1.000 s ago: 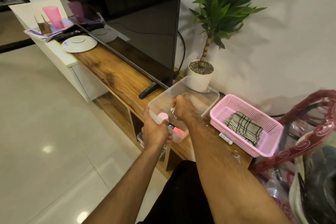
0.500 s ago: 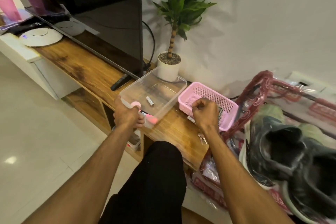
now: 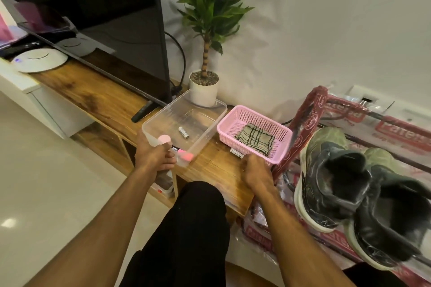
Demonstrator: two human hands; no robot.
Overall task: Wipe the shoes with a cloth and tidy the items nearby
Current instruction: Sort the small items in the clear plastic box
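Dark, scuffed shoes (image 3: 345, 191) with thick white soles lie on crinkly plastic wrap right of the wooden bench (image 3: 98, 98). A checked cloth (image 3: 255, 138) lies folded in the pink mesh basket (image 3: 235, 119) near the bench's right end. The left hand (image 3: 155, 156) grips the clear tub's (image 3: 168, 114) near corner; whether the curled right hand (image 3: 256, 172) at the front edge holds anything cannot be told.

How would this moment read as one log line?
left hand: gripping clear tub corner | right hand: on wooden shelf by pink basket | shoes: untouched
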